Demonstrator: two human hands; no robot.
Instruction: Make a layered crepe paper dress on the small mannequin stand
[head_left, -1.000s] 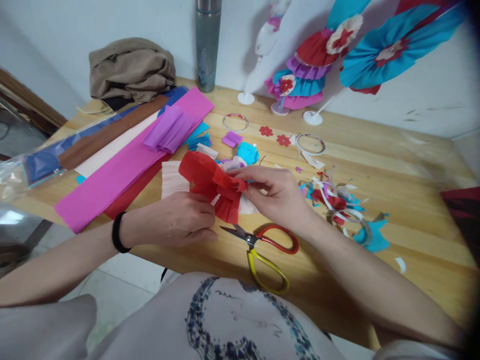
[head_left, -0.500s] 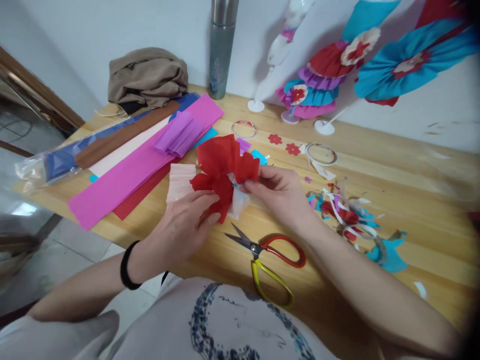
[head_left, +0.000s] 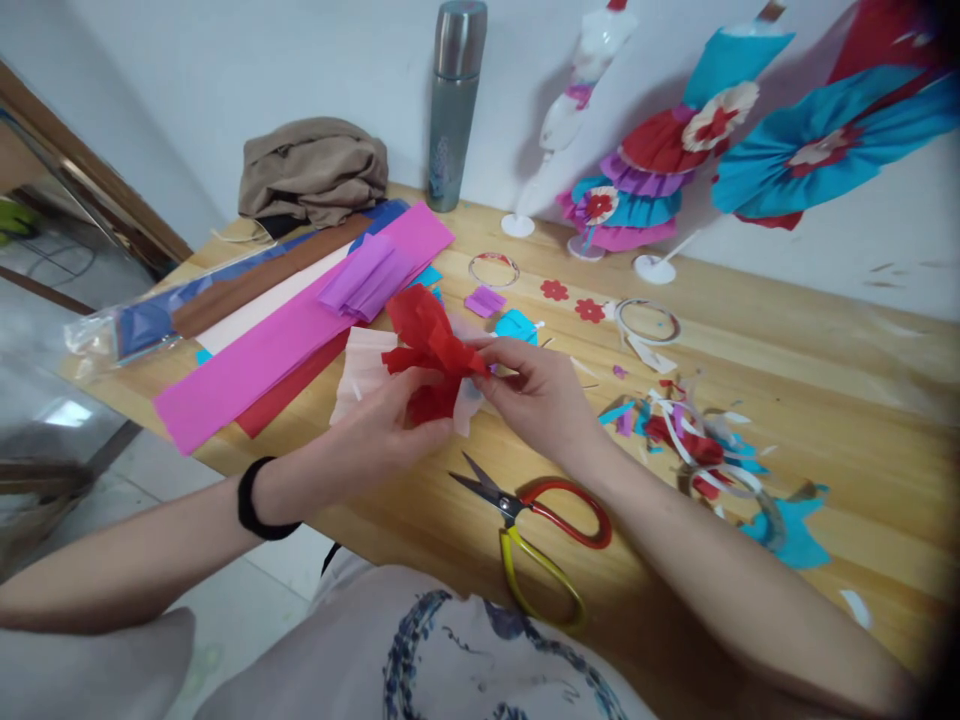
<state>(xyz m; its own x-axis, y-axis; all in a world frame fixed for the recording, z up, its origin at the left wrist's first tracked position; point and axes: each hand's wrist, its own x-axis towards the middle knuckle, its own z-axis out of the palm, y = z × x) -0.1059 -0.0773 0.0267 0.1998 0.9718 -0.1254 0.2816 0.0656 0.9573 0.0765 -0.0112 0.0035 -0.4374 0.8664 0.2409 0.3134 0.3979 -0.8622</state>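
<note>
A piece of red crepe paper [head_left: 424,335], gathered and fanned out, is between my hands over the middle of the table. My right hand [head_left: 529,385] pinches its bunched right end between thumb and fingers. On its lower left side, my left hand [head_left: 397,410] has its fingers curled around the red paper, the fingertips partly hidden by it. A pale pink crepe strip [head_left: 364,365] lies beside my left hand. Whitish translucent material [head_left: 468,400] shows under the red paper. Just below my hands rest scissors [head_left: 510,507] with one red and one yellow handle, blades apart.
Folded crepe paper [head_left: 300,340] lies at the left, near a brown cloth [head_left: 315,170] and a flask [head_left: 455,110]. Dressed mannequin stands [head_left: 637,190] line the wall. Tape rolls [head_left: 646,320], red paper flowers [head_left: 555,290] and paper scraps [head_left: 697,440] lie at the right.
The red paper's right end has been drawn together into a narrower bunch in my right hand. My left hand has turned, its thumb now apart below the paper. The view has shifted slightly.
</note>
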